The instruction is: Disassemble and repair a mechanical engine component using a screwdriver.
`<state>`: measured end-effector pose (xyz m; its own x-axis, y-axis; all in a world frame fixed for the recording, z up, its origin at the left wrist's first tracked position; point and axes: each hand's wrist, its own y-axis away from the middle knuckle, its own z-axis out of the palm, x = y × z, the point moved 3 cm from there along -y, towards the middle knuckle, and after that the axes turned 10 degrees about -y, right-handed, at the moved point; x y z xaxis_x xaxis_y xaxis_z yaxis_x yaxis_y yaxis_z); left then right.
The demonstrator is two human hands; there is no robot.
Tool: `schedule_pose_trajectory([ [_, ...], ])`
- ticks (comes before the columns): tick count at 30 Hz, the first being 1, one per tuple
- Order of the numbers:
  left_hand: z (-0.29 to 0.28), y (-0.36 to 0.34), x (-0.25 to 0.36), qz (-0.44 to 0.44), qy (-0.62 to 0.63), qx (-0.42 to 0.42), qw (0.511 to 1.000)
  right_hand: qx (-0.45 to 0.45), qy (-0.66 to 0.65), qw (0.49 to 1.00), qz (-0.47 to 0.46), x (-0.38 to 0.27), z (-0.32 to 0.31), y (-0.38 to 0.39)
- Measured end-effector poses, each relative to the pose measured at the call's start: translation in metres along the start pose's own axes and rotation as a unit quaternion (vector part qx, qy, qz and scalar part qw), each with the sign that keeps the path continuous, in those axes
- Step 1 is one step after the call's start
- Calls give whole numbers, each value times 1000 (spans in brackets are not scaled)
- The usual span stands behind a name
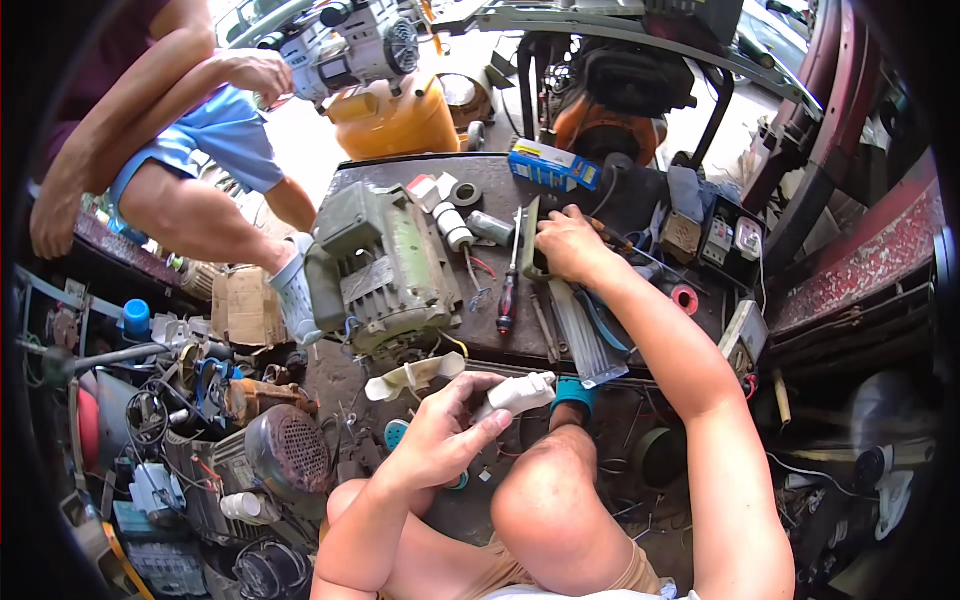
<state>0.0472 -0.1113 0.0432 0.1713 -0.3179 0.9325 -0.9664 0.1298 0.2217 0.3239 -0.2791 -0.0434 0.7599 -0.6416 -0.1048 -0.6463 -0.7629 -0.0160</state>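
My left hand [455,430] is closed around a small white object [518,395], held low in front of the bench. My right hand [568,245] rests at a green metal cover [532,225], fingers curled; what they hold is hidden. A green electric motor [390,270] sits on the dark bench [492,350]. Beside it lie a white cylinder with wires [450,225], a metal cylinder [490,228], a red-and-black screwdriver [506,315], a bundle of clear cable ties [585,340] and a blue box [553,165]. A pale fan blade [415,375] projects below the motor.
A co-worker's leg [200,205] and arms are at upper left, foot beside the motor. Beyond stand a compressor [350,60], a yellow container [390,125] and an orange-black machine [615,110]. Motors [285,450], cables and parts crowd the lower left. A red metal frame [855,255] borders the right.
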Motion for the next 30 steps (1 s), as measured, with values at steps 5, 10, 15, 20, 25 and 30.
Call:
schedule_pose_trajectory([
  [5,-10,2,-1,-24,43,-16,999,13,-32,999,-13,-2,2,4],
  [10,-30,5,3,-5,75,13,997,85,-116,990,-7,-13,-41,30],
  [15,-51,2,1,62,125,36,989,129,-605,784,49,-71,-90,66],
  [20,-73,10,7,64,171,74,980,40,-729,683,29,-140,-129,77],
  [25,-91,17,8,88,203,147,964,14,-694,718,58,-174,-155,61],
  [30,-106,23,6,77,220,188,954,49,-719,693,16,-201,-152,54],
])
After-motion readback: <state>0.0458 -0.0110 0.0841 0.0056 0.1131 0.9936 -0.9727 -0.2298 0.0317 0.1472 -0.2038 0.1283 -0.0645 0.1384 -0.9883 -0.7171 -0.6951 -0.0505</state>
